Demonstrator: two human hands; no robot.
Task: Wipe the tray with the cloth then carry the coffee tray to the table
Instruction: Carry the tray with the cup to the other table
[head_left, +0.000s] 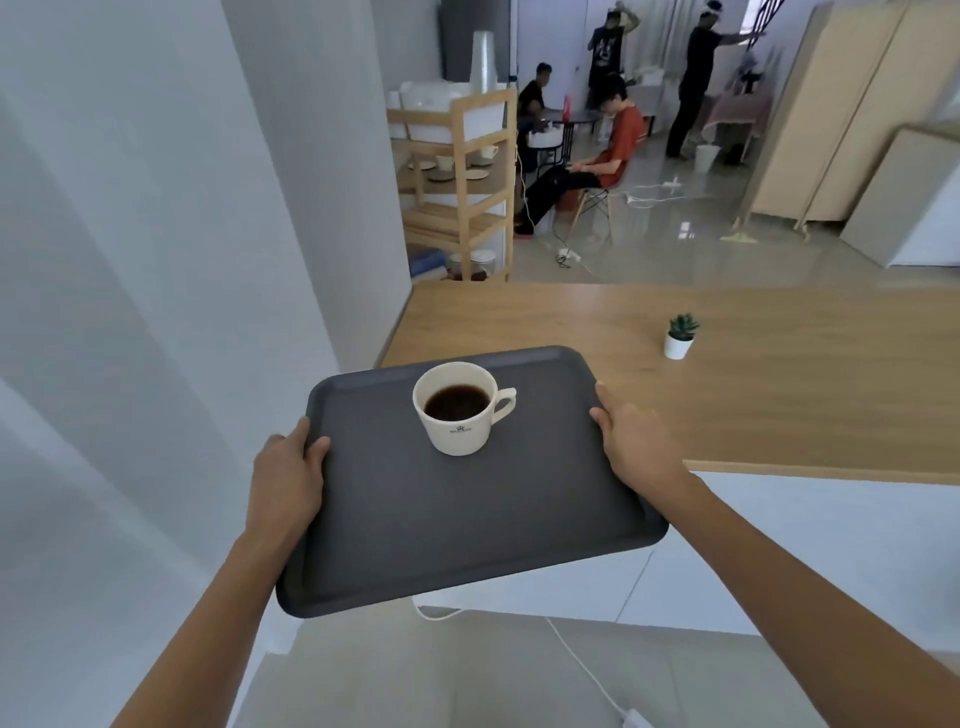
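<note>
Tray (467, 519): left hand (285, 478) and right hand (636, 447) gripping opposite edges, keeping it level so the coffee cup (457, 408) is not spilling, nearing table (753, 395).

Wooden table (779, 405), small potted plant (680, 338) standing on it

The wooden table (571, 322) lies bare ahead except 1 potted plant (680, 336) at right.
</note>
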